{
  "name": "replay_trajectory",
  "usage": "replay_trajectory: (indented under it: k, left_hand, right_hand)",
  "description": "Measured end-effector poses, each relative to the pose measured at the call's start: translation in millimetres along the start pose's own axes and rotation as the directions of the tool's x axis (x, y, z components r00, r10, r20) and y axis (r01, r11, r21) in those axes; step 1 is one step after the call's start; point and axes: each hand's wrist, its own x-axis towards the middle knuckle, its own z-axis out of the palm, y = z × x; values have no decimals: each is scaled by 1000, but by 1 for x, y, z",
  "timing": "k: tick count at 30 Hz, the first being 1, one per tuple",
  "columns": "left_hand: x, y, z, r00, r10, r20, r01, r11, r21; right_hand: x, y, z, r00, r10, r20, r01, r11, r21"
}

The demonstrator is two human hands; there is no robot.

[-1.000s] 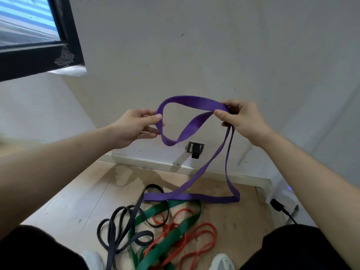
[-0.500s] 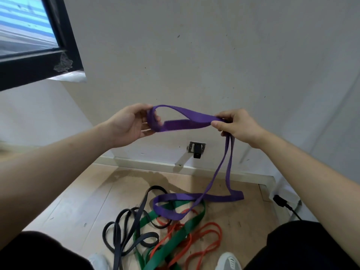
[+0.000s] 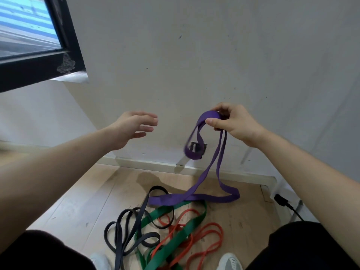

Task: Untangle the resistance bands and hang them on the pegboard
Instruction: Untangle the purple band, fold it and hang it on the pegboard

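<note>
Right hand (image 3: 236, 125) up against the wall (image 3: 214, 55), thumb and fingers pinched shut on the top fold of the purple band (image 3: 212, 168). Left hand (image 3: 132, 126) level with it, well apart from the purple band, fingers spread and slack, gripping nothing.

From the pinch, two lots of purple strap. Short loop dropping to the left-hand side of the pinch, smeared by motion, hanging in front of a small metal wall fitting (image 3: 196, 148). Two long strands running down and slightly leftward from the pinch to the floor (image 3: 78, 201), long axis near vertical, ending in a flat loop on the boards. Short loop the nearest part of the purple band to the empty left hand; a sideways reach toward the pinch would meet it first.

Below the purple floor loop: green band (image 3: 175, 240), orange band (image 3: 212, 236) and dark navy band (image 3: 126, 228), heaped and crossing one another. Navy strap appears to pass under the left end of the purple loop; cannot tell whether threaded through or merely touching.

Purple band broad, flat, matte, limp, no obvious knot, though a twist likely at the pinch.

No pegboard in view. Judged: untangling stage, nothing hung.
</note>
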Motion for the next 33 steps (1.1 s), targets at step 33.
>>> replay_trajectory:
  k: [33]
  left_hand:
    - [-24,36,33,924,368,-104,-375,925,-57]
  right_hand:
    - [-6,28,37,965,142,221,-145,989,-1]
